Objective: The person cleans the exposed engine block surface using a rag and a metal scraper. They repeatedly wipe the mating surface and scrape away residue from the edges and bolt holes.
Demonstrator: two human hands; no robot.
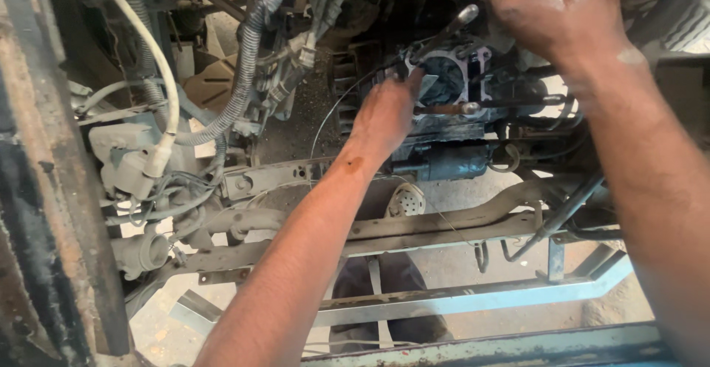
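I look down into an open engine bay. My left hand [384,115] reaches in from below. Its thumb touches the rim of a grey metal housing with a round opening [446,78]; its fingers curl out of sight behind the hand. My right hand [551,8] rests on dark engine parts at the top right, above the housing, and its fingertips are cut off by the frame's edge. A bright metal rod [452,27] slants up between the two hands. A thin horizontal rod [473,106] runs just below the opening.
Corrugated grey hoses [248,64] and a white cable [159,78] hang at the left beside a pale plastic reservoir [122,152]. Rusty cross members [444,226] and a light blue frame rail [473,297] cross below my arms. A dark rusty pillar [44,189] stands at the far left.
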